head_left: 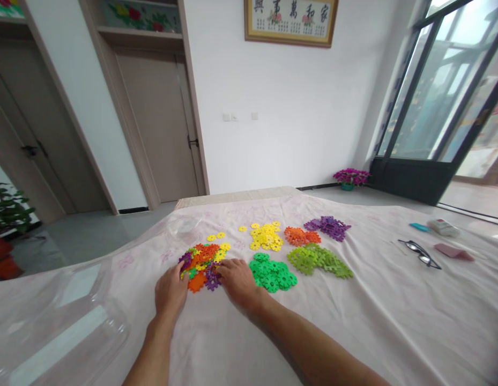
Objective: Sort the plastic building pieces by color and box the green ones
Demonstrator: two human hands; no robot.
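A mixed heap of plastic snowflake pieces [203, 261] in orange, yellow, purple and green lies on the pink cloth [353, 321]. My left hand [170, 292] rests at the heap's near left edge, fingers curled onto the pieces. My right hand [237, 279] lies at the heap's near right edge, fingertips on purple pieces. What either hand grips is hidden. Sorted piles sit to the right: bright green [273, 273], yellow [266, 236], orange [300, 236], olive green [319, 260] and purple [329, 227].
A clear plastic container [56, 321] lies at the near left and a clear lid [183, 224] behind the heap. Black glasses [420, 253], a dark red wallet [453, 251] and a small box [444, 227] lie at the right. Doors and a glass door stand beyond.
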